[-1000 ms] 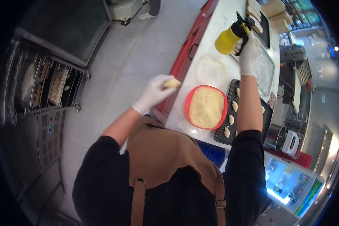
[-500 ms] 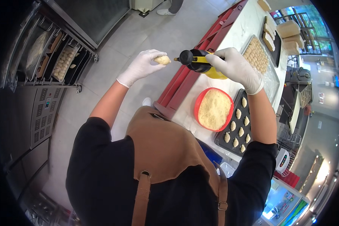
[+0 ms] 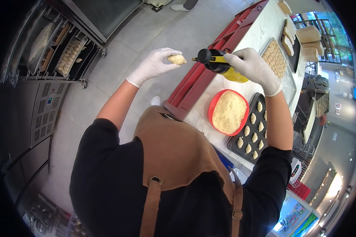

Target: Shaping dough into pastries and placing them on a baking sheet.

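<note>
In a white glove, my left hand (image 3: 156, 65) pinches a small pale dough piece (image 3: 177, 59) between thumb and fingers, out over the floor beside the counter. My right hand (image 3: 257, 69), also gloved, grips a yellow spray bottle (image 3: 234, 75) by its black top. The black nozzle points left toward the dough, a short gap between them. Below the bottle, a red bowl (image 3: 212, 114) on the counter holds pale yellow crumbs. Right of it lies a black tray (image 3: 235, 147) with rows of small shaped dough pieces, partly covered by my right forearm.
Farther up the white counter (image 3: 252, 33) is a clear tray (image 3: 289, 89) packed with dough balls, beside a dark tray (image 3: 294, 57) of pale slabs. At left stands a rack (image 3: 35, 79) of loaded trays. Someone's shoe (image 3: 179, 7) shows at the top.
Both hands have shifted slightly right in the picture with the dough piece and the spray bottle. Each hand keeps its grip. The whole view has also moved a little.
</note>
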Demonstrator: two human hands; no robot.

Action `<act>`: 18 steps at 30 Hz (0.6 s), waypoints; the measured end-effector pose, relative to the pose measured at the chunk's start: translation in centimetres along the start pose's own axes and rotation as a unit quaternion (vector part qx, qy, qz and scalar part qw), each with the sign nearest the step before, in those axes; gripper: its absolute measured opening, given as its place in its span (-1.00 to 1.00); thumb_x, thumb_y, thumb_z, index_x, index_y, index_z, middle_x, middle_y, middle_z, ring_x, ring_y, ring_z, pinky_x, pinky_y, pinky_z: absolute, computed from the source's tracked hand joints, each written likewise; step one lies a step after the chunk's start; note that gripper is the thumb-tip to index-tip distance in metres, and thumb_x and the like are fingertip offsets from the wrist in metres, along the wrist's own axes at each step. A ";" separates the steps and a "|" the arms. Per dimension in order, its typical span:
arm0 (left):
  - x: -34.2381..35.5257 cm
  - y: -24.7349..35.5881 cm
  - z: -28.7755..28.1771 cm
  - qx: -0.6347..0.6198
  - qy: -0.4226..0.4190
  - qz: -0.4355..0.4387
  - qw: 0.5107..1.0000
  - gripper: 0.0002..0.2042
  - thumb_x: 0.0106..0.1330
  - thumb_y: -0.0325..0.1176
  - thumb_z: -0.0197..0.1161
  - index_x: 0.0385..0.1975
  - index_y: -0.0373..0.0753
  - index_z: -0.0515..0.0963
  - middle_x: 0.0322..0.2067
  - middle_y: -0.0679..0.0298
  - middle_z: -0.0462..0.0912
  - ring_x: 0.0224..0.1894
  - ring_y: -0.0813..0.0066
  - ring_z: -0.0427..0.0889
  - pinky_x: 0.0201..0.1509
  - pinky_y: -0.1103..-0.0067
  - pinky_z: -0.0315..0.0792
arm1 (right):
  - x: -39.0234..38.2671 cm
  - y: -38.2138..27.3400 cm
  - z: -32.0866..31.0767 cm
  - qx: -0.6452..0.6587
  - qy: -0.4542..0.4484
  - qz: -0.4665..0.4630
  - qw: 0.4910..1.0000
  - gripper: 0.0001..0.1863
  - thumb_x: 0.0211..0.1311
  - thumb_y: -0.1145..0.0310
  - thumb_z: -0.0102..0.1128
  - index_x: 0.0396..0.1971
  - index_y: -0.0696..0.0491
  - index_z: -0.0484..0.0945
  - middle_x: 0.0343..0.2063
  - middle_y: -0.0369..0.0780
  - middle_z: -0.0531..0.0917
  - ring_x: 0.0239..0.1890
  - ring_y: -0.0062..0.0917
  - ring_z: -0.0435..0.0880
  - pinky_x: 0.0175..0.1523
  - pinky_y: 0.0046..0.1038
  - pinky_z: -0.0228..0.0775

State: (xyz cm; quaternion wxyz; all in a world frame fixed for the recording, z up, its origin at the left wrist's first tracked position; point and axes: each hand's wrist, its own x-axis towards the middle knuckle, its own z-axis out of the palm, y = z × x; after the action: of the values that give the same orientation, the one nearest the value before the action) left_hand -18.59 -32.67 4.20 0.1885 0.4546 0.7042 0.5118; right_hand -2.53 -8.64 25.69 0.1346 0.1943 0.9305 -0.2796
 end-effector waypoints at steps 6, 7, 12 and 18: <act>-0.1 0.4 1.0 -0.052 -0.002 0.002 0.999 -0.60 0.24 -0.38 0.52 0.10 -0.25 0.74 -0.04 0.26 0.82 -0.05 0.34 0.75 0.11 0.49 0.58 | -0.1 7.4 -3.9 0.256 0.063 0.107 0.958 -0.37 0.48 -0.22 0.16 -0.48 0.09 0.70 -0.69 -0.40 0.51 -0.67 -0.71 0.38 -0.56 -0.65 0.15; -0.3 0.2 1.0 -0.056 0.004 -0.007 0.998 -0.60 0.24 -0.39 0.52 0.09 -0.27 0.73 -0.03 0.26 0.82 -0.05 0.35 0.75 0.11 0.50 0.58 | 0.3 10.2 -3.8 0.343 0.142 0.103 0.923 -0.42 0.49 -0.18 0.18 -0.48 0.07 0.68 -0.69 -0.39 0.51 -0.67 -0.70 0.38 -0.57 -0.64 0.15; -0.8 -0.3 1.2 -0.048 -0.016 -0.055 0.997 -0.58 0.27 -0.48 0.49 0.15 -0.36 0.68 0.04 0.21 0.79 0.07 0.36 0.74 0.23 0.52 0.55 | 0.3 21.1 -3.5 0.525 0.326 0.053 0.784 -0.53 0.50 -0.06 0.24 -0.47 0.02 0.64 -0.66 -0.37 0.52 -0.68 -0.68 0.38 -0.56 -0.61 0.17; -1.4 1.9 4.0 -0.066 -0.038 -0.085 0.993 -0.57 0.26 -0.49 0.49 0.16 -0.35 0.68 0.06 0.21 0.79 0.08 0.38 0.73 0.24 0.54 0.54 | 3.9 26.7 -0.6 0.497 0.465 0.116 0.724 -0.66 0.49 0.08 0.31 -0.44 -0.01 0.60 -0.63 -0.33 0.53 -0.64 -0.60 0.42 -0.49 -0.55 0.29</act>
State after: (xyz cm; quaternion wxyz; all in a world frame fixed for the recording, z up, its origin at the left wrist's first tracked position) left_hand -14.12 -31.50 3.97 0.2877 0.3989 0.6973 0.5214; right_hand 5.59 13.28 12.29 -0.3992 0.4457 0.5744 -0.5586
